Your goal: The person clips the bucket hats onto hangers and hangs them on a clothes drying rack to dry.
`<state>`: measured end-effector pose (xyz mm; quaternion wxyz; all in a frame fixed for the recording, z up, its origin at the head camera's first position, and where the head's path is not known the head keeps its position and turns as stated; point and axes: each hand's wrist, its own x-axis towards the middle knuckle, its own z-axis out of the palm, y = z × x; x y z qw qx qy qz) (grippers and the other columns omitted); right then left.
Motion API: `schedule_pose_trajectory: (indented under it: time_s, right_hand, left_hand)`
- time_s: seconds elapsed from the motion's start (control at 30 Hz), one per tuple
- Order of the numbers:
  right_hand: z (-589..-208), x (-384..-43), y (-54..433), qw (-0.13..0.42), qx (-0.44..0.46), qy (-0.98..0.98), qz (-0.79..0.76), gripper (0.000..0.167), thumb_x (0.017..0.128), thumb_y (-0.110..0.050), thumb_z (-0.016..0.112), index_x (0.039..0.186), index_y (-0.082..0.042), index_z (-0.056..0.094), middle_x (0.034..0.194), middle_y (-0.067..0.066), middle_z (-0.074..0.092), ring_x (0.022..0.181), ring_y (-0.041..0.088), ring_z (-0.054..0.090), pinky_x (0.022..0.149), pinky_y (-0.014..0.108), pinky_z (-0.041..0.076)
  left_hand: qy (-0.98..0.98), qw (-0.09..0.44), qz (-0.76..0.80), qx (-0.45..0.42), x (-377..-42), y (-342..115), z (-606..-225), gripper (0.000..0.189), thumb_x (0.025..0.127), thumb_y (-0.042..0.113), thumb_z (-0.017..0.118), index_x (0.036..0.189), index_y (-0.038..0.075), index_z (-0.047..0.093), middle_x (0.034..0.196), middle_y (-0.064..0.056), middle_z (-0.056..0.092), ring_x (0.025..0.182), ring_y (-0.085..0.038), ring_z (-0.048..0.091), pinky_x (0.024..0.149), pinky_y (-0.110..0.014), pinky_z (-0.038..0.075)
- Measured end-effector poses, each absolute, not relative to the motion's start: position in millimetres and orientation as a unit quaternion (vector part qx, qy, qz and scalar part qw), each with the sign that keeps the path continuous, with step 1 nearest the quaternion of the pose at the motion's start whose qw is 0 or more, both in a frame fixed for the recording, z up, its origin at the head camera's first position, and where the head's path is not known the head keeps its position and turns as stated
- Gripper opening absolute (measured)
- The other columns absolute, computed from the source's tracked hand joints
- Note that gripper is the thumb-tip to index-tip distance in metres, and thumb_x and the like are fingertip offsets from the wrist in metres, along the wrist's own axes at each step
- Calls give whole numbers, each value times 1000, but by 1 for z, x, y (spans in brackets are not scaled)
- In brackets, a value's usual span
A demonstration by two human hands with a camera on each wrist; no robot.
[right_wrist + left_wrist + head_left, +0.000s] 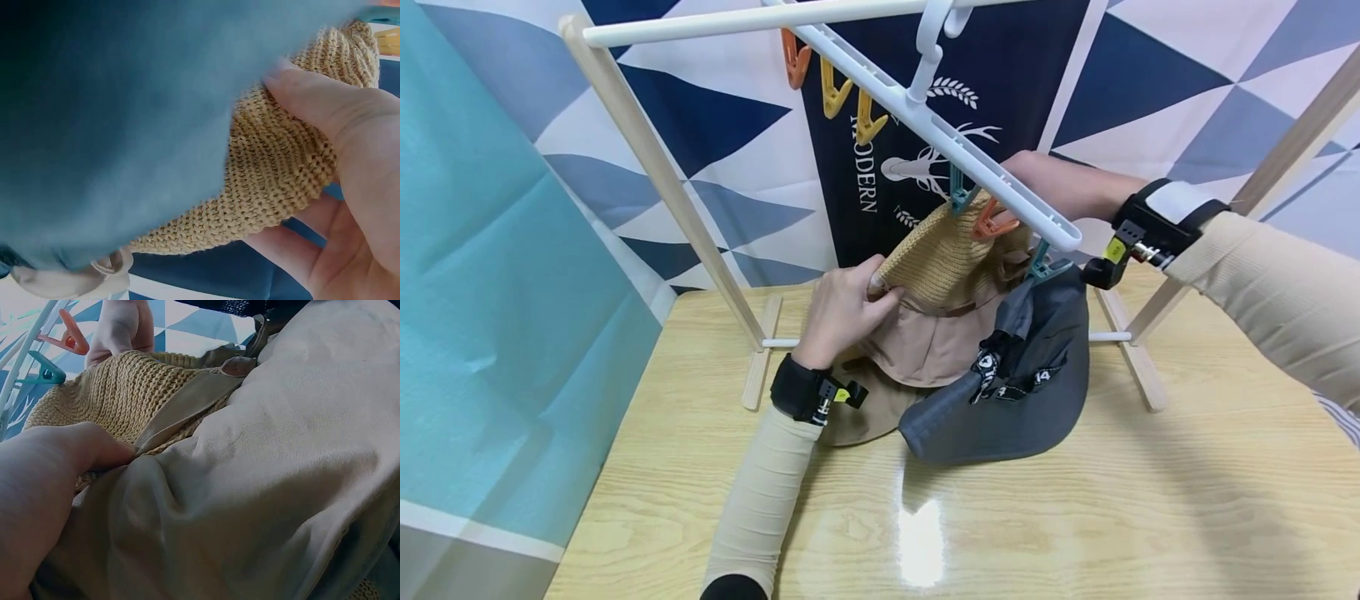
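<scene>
A sun hat with a tan knitted crown (932,258) and a beige cloth brim (925,337) hangs under a white clip hanger (955,146). My left hand (842,312) pinches the hat at the left, where knit and cloth meet. On the far side of the hanger, my right hand (1052,183) holds the upper knit, thumb on one face and fingers behind in the right wrist view. A teal clip (958,192) and an orange clip (992,221) are at the knit's top edge; whether they bite it I cannot tell. A dark grey cap (1000,417) hangs from another teal clip (1043,265).
The hanger hooks on a white rod (737,25) of a wooden-legged stand (662,175). One orange and two yellow clips (833,90) dangle at its far end. Below is a wood-grain table (700,500); a patterned cloth (760,167) backs the stand.
</scene>
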<state>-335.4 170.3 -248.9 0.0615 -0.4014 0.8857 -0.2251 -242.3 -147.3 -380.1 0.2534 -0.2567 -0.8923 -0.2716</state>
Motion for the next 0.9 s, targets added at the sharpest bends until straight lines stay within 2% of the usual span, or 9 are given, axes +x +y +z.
schedule_pose_trajectory:
  time_s: [0.1, 0.3, 0.4, 0.53, 0.6, 0.67, 0.77, 0.9]
  right_hand:
    - [-247, -336, 173, 48, -409, 886, -215, 26, 96, -5, 87, 120, -1, 79, 98, 7, 80, 78, 2, 65, 74, 21, 51]
    - [-242, -335, 173, 58, -420, 881, -210, 23, 97, -4, 86, 119, -1, 82, 104, 9, 86, 85, -3, 71, 80, 17, 54]
    - [-239, -335, 172, 57, -410, 888, -198, 21, 97, -6, 87, 117, -2, 83, 103, 9, 86, 81, -3, 69, 75, 17, 54]
    - [-236, -336, 172, 49, -393, 900, -184, 17, 97, -7, 87, 112, -2, 84, 99, 9, 84, 75, 1, 65, 69, 19, 52]
    - [-235, -336, 172, 47, -388, 902, -182, 16, 97, -8, 87, 112, -2, 84, 99, 8, 84, 76, 1, 65, 69, 19, 52]
    - [-234, -335, 172, 47, -385, 904, -181, 17, 97, -7, 87, 113, -3, 84, 99, 8, 84, 76, 2, 65, 69, 20, 52]
    - [-233, -335, 170, 47, -379, 907, -180, 20, 97, -8, 86, 117, -4, 84, 100, 6, 85, 78, 3, 65, 70, 20, 51]
    - [-231, -335, 168, 45, -373, 910, -172, 22, 98, -9, 85, 120, -6, 84, 103, 6, 85, 81, 5, 66, 72, 21, 52]
  left_hand:
    - [-893, 252, -274, -254, -242, -147, -379, 20, 99, 27, 80, 105, 10, 72, 68, 0, 51, 61, -22, 51, 58, -38, 39]
    - [-897, 251, -267, -247, -241, -145, -380, 21, 100, 28, 79, 109, 11, 74, 70, -3, 61, 62, -24, 57, 59, -43, 46]
    - [-899, 253, -260, -245, -240, -143, -380, 23, 100, 30, 79, 111, 11, 74, 72, -4, 67, 62, -24, 59, 59, -42, 46]
    - [-903, 241, -264, -240, -240, -143, -380, 33, 97, 33, 81, 120, 9, 76, 70, -7, 67, 59, -23, 55, 57, -38, 40]
    - [-902, 232, -277, -236, -240, -143, -380, 42, 95, 36, 83, 127, 9, 76, 78, -7, 72, 62, -22, 57, 59, -36, 41]
    - [-897, 226, -300, -234, -240, -145, -379, 52, 92, 38, 87, 135, 10, 75, 93, -8, 80, 69, -23, 63, 63, -37, 46]
    - [-885, 229, -334, -231, -240, -147, -376, 67, 88, 37, 92, 146, 9, 71, 125, -10, 84, 96, -27, 77, 80, -43, 59]
    - [-877, 230, -355, -229, -243, -147, -366, 83, 87, 37, 93, 157, 6, 61, 144, -16, 77, 131, -34, 75, 105, -53, 61]
